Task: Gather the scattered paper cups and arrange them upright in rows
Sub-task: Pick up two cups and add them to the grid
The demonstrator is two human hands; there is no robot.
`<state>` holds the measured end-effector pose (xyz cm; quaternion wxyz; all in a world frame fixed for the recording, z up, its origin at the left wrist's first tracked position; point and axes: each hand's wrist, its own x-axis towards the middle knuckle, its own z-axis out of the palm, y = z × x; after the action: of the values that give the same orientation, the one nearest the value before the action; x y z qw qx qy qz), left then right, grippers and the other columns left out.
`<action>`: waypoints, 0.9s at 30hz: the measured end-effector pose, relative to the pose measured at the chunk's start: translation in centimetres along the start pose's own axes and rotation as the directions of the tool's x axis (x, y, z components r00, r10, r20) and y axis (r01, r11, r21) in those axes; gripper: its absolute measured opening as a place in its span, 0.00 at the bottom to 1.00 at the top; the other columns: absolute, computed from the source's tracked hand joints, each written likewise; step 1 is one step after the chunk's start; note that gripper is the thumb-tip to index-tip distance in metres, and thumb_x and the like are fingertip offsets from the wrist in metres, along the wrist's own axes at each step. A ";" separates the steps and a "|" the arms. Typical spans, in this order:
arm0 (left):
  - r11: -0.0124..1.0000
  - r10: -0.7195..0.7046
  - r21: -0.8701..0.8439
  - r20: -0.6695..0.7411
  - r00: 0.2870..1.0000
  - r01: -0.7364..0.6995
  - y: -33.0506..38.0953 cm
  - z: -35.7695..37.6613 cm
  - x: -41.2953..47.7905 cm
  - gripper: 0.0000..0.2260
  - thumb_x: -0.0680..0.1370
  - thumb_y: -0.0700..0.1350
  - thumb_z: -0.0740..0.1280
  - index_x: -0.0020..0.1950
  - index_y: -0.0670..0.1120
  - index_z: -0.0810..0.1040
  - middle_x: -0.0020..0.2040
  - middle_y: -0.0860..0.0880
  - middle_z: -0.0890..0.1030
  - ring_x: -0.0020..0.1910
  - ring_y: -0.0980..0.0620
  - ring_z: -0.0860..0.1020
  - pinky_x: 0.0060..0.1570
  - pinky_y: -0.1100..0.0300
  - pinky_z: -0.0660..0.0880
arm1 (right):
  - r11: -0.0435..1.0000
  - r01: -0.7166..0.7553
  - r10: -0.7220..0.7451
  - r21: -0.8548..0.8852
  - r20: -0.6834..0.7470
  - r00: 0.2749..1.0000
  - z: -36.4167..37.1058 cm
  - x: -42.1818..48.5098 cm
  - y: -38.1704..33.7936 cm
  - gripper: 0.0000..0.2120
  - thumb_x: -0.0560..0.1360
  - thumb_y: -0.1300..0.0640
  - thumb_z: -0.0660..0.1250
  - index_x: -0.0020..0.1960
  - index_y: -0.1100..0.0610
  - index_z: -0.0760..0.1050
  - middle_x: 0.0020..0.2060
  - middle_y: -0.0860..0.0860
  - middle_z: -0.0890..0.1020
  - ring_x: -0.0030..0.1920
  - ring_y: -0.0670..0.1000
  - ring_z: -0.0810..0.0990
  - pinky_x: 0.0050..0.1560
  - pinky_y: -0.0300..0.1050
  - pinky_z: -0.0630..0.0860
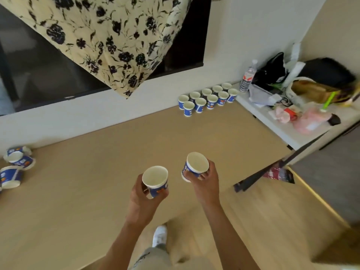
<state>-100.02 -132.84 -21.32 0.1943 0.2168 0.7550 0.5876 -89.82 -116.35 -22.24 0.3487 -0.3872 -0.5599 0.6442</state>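
**Upright rows**: blue-and-white paper cups standing mouth up in two rows on the tan table, by the wall. Reference point for the entries below.

**Left hand**: fingers wrapped round the left cup, mouth up and slightly tilted. It is held above the table, well short of the rows and to their left.

**Right hand**: fingers clasp the right cup low on its body. The cup is tipped somewhat off vertical. This is the nearer hand to the rows.

**Scattered cups**: several lying on their sides, far to the left of the rows.

**Water bottle**: just right of the rows.

**Assessment:** the rows lie ahead and to the right of both grips. The right hand probably has the shorter reach. Both cups look close to upright, so they should need only slight righting before being set down.
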 end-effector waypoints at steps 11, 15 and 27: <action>0.999 -0.019 -0.027 0.042 0.999 0.020 1.6 11.1 7.3 0.25 0.68 0.38 0.81 0.58 0.57 0.76 0.51 0.61 0.83 0.52 0.58 0.82 0.52 0.63 0.77 | 0.998 -0.051 0.051 -0.023 -0.008 0.999 -7.7 8.8 1.0 0.30 0.58 0.53 0.81 0.58 0.47 0.76 0.53 0.44 0.83 0.55 0.48 0.84 0.57 0.48 0.80; 0.996 -0.047 -0.072 -0.012 0.999 0.046 2.2 15.2 10.8 0.25 0.68 0.38 0.81 0.58 0.55 0.76 0.51 0.62 0.82 0.52 0.58 0.82 0.50 0.66 0.77 | 0.992 -0.060 0.068 -0.112 0.063 0.996 -9.7 13.8 0.9 0.31 0.59 0.52 0.81 0.60 0.49 0.76 0.54 0.46 0.84 0.55 0.50 0.84 0.54 0.45 0.80; 0.991 -0.109 -0.079 -0.055 0.992 0.105 4.2 20.4 17.2 0.24 0.67 0.37 0.81 0.58 0.51 0.77 0.51 0.61 0.82 0.52 0.57 0.82 0.49 0.69 0.77 | 0.973 -0.098 0.121 -0.211 0.099 0.988 -10.7 25.0 1.0 0.32 0.57 0.48 0.80 0.59 0.45 0.73 0.54 0.41 0.82 0.54 0.44 0.82 0.47 0.41 0.80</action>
<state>-102.73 -105.95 -22.71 0.2114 0.1509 0.7480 0.6108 -91.78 -89.58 -26.76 0.2392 -0.4147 -0.6199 0.6217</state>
